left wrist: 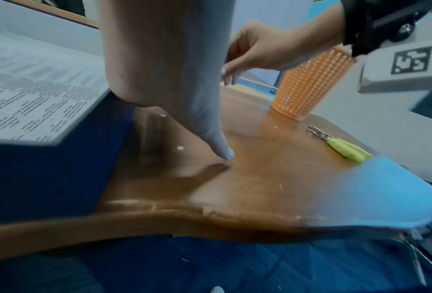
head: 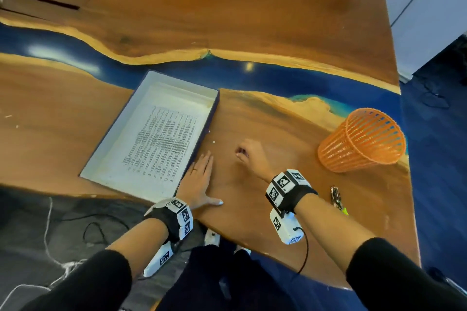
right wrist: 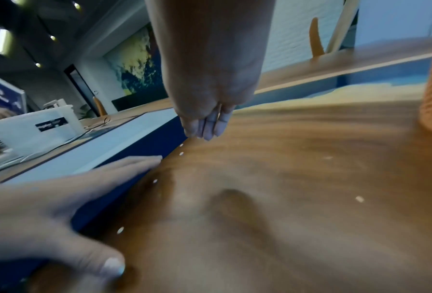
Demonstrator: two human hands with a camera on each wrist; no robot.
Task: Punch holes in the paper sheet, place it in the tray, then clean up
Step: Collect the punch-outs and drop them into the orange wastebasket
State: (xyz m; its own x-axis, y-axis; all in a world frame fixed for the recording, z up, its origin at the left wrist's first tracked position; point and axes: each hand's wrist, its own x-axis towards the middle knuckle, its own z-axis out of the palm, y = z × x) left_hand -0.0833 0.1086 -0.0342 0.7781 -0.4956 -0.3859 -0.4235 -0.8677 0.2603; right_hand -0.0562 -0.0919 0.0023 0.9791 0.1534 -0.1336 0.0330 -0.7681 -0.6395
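- Evidently the printed paper sheet [head: 161, 139] lay flat inside the tray [head: 115, 131], long axis running away from the person and tilted to the right; the cleanup step appeared to be in hand.
- Paper punch-outs [right wrist: 181, 153] lay scattered on the wooden table [head: 290, 197], most of them in a line close along the tray's right wall, one [right wrist: 359, 199] apart to the right; they were tiny white dots, and their full count could not be told.
- Left hand [head: 199, 182] lay flat on the table, fingers straight and together, thumb spread, its outer edge against the tray's dark right wall [left wrist: 59, 178]; it held nothing.
- Right hand [head: 250, 156] hovered just right of the left, fingers bunched and pointing down toward the table; whether a dot was pinched between the tips could not be made out, since blur and the fingers themselves hid the contact.
- Judged relation: the nearest dots lay between the two hands and ahead of the left fingertips [right wrist: 157, 158]; the right hand was the nearer to the stray dot.
- Orange mesh wastebasket [head: 364, 141] stood well to the right, beyond the right hand; its inside was not visible.
- Hole punch with yellow-green handles [left wrist: 345, 147] lay near the table's near-right edge, partly hidden by the right forearm in the head view.
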